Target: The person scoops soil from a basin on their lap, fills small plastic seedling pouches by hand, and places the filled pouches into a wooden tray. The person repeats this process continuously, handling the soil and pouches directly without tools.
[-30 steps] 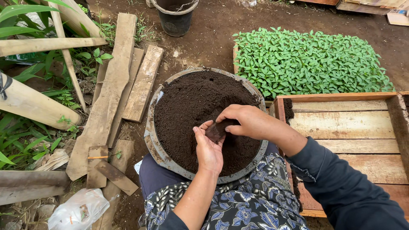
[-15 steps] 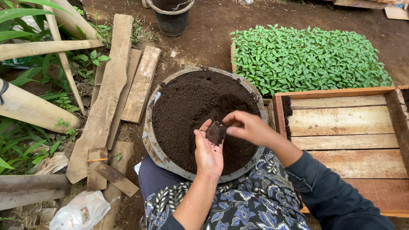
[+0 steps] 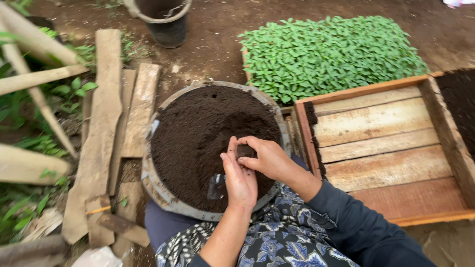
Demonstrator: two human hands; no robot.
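Head view looks down on two bare hands meeting over a round basin (image 3: 157, 194) full of dark soil (image 3: 198, 133). Left hand (image 3: 240, 178) stands on edge with its palm turned toward the other hand, fingers straight and close together, thumb raised; a small clear plastic bag (image 3: 216, 187) hangs beside its heel, though whether the hand pinches it cannot be told. Right hand (image 3: 267, 157) curls against the left palm, fingers bent narrow around a small dark lump of soil (image 3: 245, 151), which sits between the two hands just above the soil surface.

Beyond the basin's far right rim lies one dense bed of green seedlings (image 3: 331, 52). To the right, touching the basin's side, sits one shallow wooden tray (image 3: 381, 148) with four bare slats as its floor and a thin line of soil along its left wall. A second patch of dark soil shows at the far right edge. One dark bucket (image 3: 166, 22) stands at the top of the picture. Several weathered planks (image 3: 104, 118) lie flat on the ground left of the basin, with pale poles and grass beyond them. A patterned blue cloth (image 3: 277, 242) covers the person's lap below the hands.
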